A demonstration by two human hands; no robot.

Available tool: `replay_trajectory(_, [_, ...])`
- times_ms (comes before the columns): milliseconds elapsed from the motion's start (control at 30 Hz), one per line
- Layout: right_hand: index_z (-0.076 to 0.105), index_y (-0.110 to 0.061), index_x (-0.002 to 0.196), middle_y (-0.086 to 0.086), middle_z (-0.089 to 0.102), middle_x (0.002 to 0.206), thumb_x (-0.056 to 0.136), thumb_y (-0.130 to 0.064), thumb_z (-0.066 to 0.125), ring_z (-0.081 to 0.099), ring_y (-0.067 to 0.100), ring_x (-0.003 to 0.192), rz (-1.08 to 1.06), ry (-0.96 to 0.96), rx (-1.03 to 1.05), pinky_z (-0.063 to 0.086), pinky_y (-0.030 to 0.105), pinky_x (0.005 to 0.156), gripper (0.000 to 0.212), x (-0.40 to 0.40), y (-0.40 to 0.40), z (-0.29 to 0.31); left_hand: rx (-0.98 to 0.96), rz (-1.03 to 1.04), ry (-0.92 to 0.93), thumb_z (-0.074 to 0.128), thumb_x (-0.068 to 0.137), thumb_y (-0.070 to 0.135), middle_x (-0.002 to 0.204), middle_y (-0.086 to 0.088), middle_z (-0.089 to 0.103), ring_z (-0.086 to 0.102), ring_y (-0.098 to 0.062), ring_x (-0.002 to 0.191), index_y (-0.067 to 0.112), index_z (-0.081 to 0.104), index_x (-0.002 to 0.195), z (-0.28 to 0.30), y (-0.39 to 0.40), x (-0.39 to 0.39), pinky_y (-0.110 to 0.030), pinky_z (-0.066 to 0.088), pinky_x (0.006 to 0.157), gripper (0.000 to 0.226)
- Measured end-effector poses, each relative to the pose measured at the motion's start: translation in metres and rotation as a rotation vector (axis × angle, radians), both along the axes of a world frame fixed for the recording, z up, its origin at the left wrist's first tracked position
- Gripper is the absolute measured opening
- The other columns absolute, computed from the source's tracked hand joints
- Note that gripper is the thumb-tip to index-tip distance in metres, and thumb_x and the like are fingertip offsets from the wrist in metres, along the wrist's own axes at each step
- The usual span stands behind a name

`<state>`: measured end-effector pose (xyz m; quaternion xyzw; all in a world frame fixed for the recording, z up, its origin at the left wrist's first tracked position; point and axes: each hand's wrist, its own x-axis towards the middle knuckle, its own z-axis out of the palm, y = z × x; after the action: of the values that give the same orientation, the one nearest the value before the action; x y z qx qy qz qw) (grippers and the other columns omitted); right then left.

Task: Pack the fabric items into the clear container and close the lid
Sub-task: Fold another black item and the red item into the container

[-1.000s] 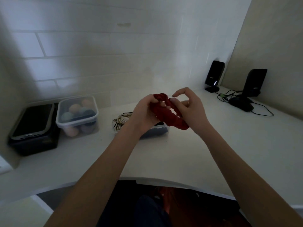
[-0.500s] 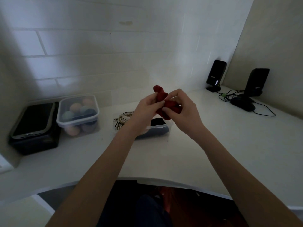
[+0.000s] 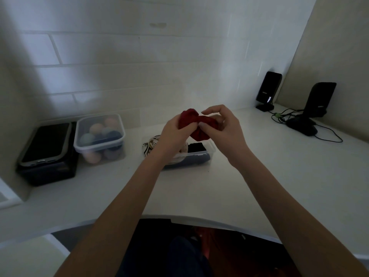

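Note:
A bunched red fabric piece [image 3: 196, 124] is held in the air between both hands, above the open clear container [image 3: 201, 156]. My left hand [image 3: 173, 134] grips its left end and my right hand [image 3: 223, 126] pinches its right end. Inside the container lie a black fabric item [image 3: 196, 147] and a blue one [image 3: 191, 159]. A striped black-and-white fabric piece [image 3: 150, 145] lies beside the container's left side, partly hidden by my left wrist. The container's lid is not visible.
A lidded clear box of coloured balls [image 3: 99, 134] stands at the left, with a black box [image 3: 48, 154] beside it. Two black speakers [image 3: 268, 90] [image 3: 321, 100], a mouse [image 3: 301, 125] and cables sit at the back right. The desk's curved front edge [image 3: 199, 221] is near me.
Both hands have scrunched the red fabric from a longer hanging strip into a compact bundle and keep it above the container.

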<state>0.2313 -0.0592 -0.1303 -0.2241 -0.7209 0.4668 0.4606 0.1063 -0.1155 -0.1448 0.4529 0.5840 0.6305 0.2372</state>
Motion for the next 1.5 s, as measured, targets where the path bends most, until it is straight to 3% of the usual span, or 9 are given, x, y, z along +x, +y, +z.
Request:
replay_trajectory(133, [0.06,-0.011,0.096,0.004,0.067,0.069,0.08,0.003,0.062,0.064,0.0,0.058,-0.041,0.019,-0.111,0.05,0.012,0.057,0.022,-0.004,-0.001,0.002,-0.02,0.053,0.091,0.056,0.077,-0.003,0.088,0.003,0.062,0.059,-0.011,0.08,0.018,0.059,0.108,-0.002,0.0,0.002,-0.013,0.05,0.071,0.037])
replay_trajectory(367, [0.055,-0.018,0.095,0.009,0.063,0.078,0.086,0.004,0.053,0.062,0.016,0.068,0.172,0.098,-0.397,0.055,0.026,0.069,0.023,-0.008,-0.004,0.008,0.05,0.029,-0.169,0.046,0.076,-0.021,0.086,-0.007,0.069,0.069,-0.011,0.078,0.008,0.065,0.105,-0.002,0.002,0.0,-0.021,0.057,0.073,0.045])
replay_trajectory(533, [0.055,-0.018,0.1,0.005,0.063,0.091,0.082,0.003,0.06,0.064,0.017,0.082,0.139,-0.062,-0.288,0.055,0.023,0.075,0.028,-0.007,0.003,0.008,-0.085,-0.156,-0.396,0.051,0.065,0.009,0.071,-0.009,0.052,0.049,-0.017,0.056,0.005,0.055,0.086,-0.003,-0.004,-0.003,-0.029,0.033,0.054,0.021])
replay_trajectory(700, [0.057,-0.015,0.102,0.006,0.064,0.095,0.083,0.003,0.061,0.065,0.02,0.085,0.177,-0.015,-0.351,0.057,0.026,0.075,0.026,-0.004,0.004,0.006,-0.091,-0.115,-0.299,0.065,0.086,0.027,0.088,-0.006,0.067,0.059,-0.014,0.071,0.016,0.066,0.097,-0.003,-0.003,0.0,-0.021,0.041,0.058,0.016])
replay_trajectory(800, [0.057,-0.021,0.099,0.001,0.061,0.096,0.087,-0.001,0.056,0.058,0.013,0.082,0.246,0.126,-0.603,0.046,0.022,0.063,0.023,-0.003,0.008,0.004,-0.051,-0.044,-0.257,0.066,0.085,0.018,0.083,-0.007,0.066,0.053,-0.006,0.053,0.015,0.065,0.097,-0.004,-0.001,-0.001,-0.019,0.04,0.051,0.012])
replay_trajectory(967, [0.057,-0.021,0.095,-0.001,0.06,0.087,0.094,-0.006,0.05,0.059,0.011,0.075,0.343,0.297,-0.746,0.05,0.022,0.059,0.016,-0.009,0.008,-0.006,-0.033,0.038,-0.016,0.06,0.079,-0.005,0.084,0.001,0.064,0.061,-0.007,0.075,0.018,0.062,0.1,0.001,0.0,0.004,-0.011,0.051,0.064,0.031])
replay_trajectory(1133, [0.059,-0.015,0.107,0.007,0.066,0.089,0.091,-0.002,0.055,0.066,0.018,0.081,0.337,0.34,-0.651,0.056,0.031,0.077,0.022,-0.01,0.013,-0.012,-0.034,0.06,-0.132,0.058,0.079,-0.006,0.091,-0.004,0.063,0.06,-0.013,0.083,0.009,0.058,0.112,0.004,0.004,0.003,-0.02,0.051,0.075,0.036])
replay_trajectory(1367, [0.066,-0.007,0.109,0.013,0.069,0.102,0.089,-0.011,0.062,0.067,0.026,0.099,0.124,-0.158,-0.187,0.055,0.036,0.092,0.021,-0.008,0.018,-0.007,0.015,-0.318,-0.61,0.042,0.06,0.005,0.055,-0.003,0.049,0.046,-0.018,0.063,0.005,0.05,0.069,0.005,0.001,-0.003,-0.029,0.043,0.068,0.012])
replay_trajectory(1500, [0.066,-0.008,0.095,0.007,0.067,0.087,0.087,-0.019,0.065,0.065,0.02,0.085,0.024,-0.248,-0.133,0.053,0.031,0.084,0.013,-0.007,0.027,-0.008,-0.085,-0.32,-0.528,0.049,0.075,0.002,0.091,-0.013,0.059,0.057,-0.022,0.086,-0.003,0.055,0.105,0.007,0.007,-0.006,-0.029,0.051,0.077,0.031])
